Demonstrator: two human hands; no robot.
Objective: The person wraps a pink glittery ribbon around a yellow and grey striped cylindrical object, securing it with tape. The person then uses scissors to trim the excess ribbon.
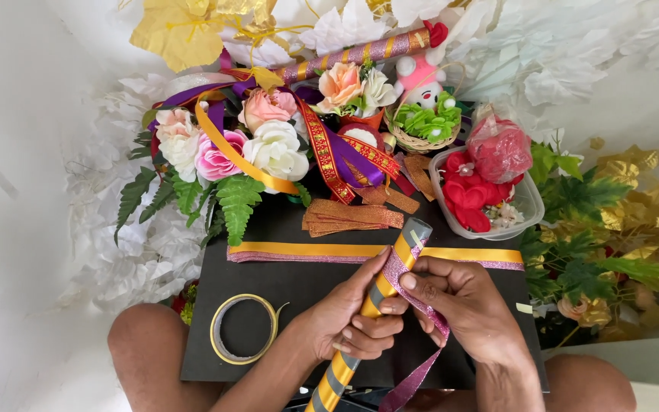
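Wrapping pink ribbon (413, 336) around our striped stick (371, 301).
Left hand (352, 320) clasps stick; right hand (459, 301) pinches ribbon, which may slacken and slip crooked.

Bright even daylight, soft shadows, sharp focus

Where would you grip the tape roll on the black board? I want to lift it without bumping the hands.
Pinch the tape roll from above at its left rim, one finger inside the open centre. It lies flat, and the left hand sits to its right.
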